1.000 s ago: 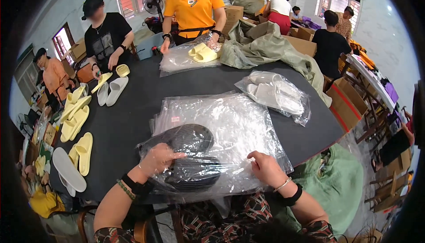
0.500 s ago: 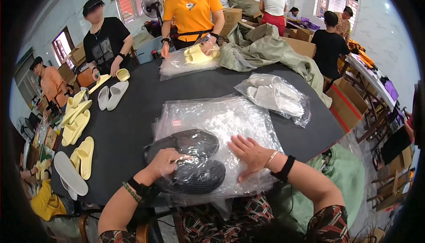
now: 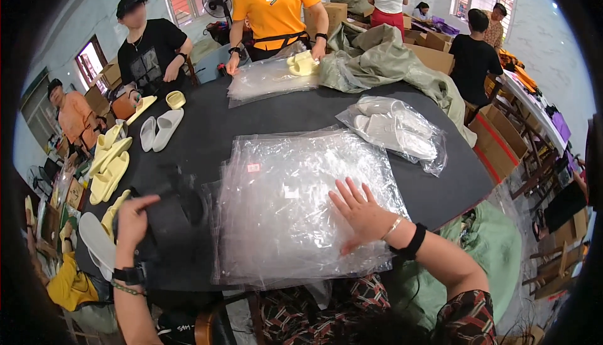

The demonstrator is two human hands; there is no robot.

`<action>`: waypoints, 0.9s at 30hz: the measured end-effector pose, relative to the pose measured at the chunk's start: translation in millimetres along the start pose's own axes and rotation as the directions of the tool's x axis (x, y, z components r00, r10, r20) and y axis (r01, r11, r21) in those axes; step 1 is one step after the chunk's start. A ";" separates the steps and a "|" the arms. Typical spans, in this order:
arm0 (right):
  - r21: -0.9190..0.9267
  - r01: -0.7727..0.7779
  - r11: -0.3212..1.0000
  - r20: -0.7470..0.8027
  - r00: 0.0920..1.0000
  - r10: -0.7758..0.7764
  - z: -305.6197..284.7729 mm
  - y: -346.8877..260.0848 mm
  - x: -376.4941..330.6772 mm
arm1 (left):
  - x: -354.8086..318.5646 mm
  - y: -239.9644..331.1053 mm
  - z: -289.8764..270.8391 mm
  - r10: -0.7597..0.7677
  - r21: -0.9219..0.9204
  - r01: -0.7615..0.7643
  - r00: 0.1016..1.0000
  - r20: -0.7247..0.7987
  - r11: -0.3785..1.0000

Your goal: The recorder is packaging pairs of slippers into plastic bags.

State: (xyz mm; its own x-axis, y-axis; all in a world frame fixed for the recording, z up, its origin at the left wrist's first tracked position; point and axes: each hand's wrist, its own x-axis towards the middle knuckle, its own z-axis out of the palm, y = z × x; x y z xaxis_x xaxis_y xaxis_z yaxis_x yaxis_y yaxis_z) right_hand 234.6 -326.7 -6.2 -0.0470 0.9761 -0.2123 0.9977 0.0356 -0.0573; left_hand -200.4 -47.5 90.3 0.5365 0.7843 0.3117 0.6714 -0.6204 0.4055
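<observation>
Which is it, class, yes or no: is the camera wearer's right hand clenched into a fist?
No, the right hand is spread open over the stack of clear plastic bags.

A fan [image 3: 216,1] stands near apparently barred windows [image 3: 179,0].

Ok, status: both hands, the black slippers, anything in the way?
Left hand beside black slippers; blurred, grip unclear. Right hand spread on bags. Grey slippers close on left hand's outer side.
</observation>
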 end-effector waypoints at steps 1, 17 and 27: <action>-0.104 -0.009 0.995 -0.057 0.998 0.003 -10.0 -8.3 -4.9 | 7.3 18.2 -14.0 0.054 0.030 -0.052 0.996 -0.068 0.998; 0.059 -0.005 0.998 -0.150 0.989 0.014 52.1 -53.2 -49.8 | 76.2 215.3 259.9 0.531 -0.341 -0.488 0.847 0.038 0.804; 0.050 0.043 0.998 -0.114 0.993 -0.037 52.0 -53.2 -51.5 | 144.5 63.9 223.2 0.119 0.154 -0.084 0.965 -0.234 0.985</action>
State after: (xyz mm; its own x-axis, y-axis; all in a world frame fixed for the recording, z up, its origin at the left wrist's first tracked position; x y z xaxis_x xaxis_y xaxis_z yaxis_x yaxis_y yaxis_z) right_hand 181.4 -390.0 -43.0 -0.0779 0.9922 -0.0974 0.9911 0.0665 -0.1152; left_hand 34.1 24.3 -30.5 0.4777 0.6849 0.5502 0.6945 -0.6780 0.2409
